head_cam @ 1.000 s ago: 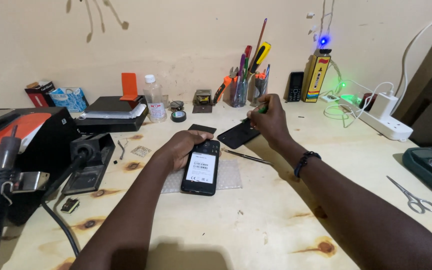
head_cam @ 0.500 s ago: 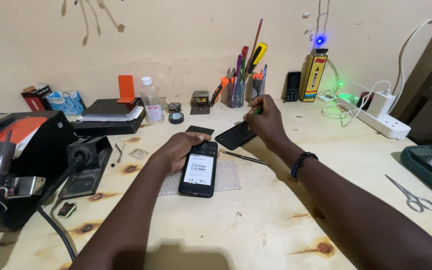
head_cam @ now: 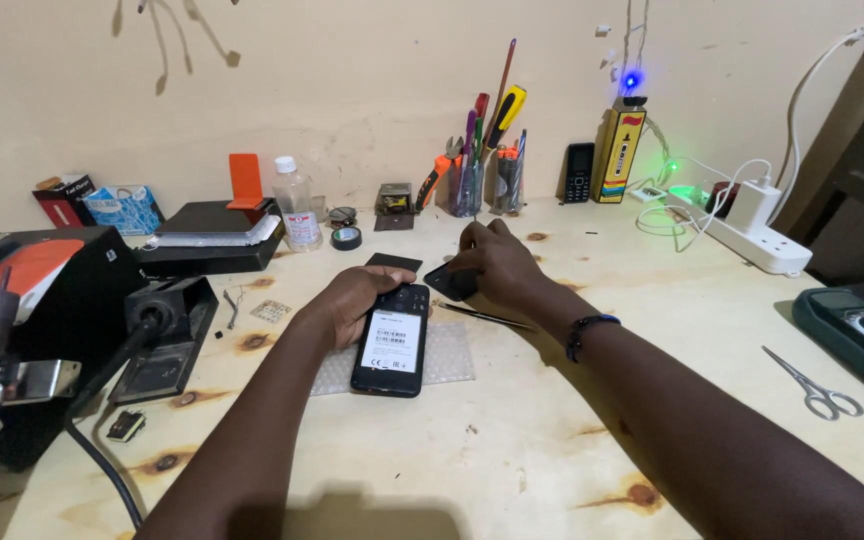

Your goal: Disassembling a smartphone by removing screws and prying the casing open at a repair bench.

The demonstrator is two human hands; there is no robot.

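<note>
A black phone (head_cam: 390,350) lies back-side up with a white label showing, on a sheet of bubble wrap (head_cam: 447,362) on the wooden bench. My left hand (head_cam: 352,298) rests on the phone's upper left edge and holds it down. My right hand (head_cam: 490,262) is just beyond the phone's top right, gripping a black flat cover piece (head_cam: 450,281) and pinching a thin tool that points upward. A second black flat piece (head_cam: 393,262) lies on the bench behind the phone. A thin metal tool (head_cam: 482,316) lies beside my right wrist.
Cups of screwdrivers and pliers (head_cam: 482,170) stand at the back wall, with a small bottle (head_cam: 296,206) and tape roll (head_cam: 346,238). A soldering station (head_cam: 42,300) fills the left. Scissors (head_cam: 817,385), a dark green case (head_cam: 862,330) and a power strip (head_cam: 757,240) are at right.
My right hand has drawn back from the tool cups toward the phone, carrying the black cover piece with it. My left hand stays on the phone.
</note>
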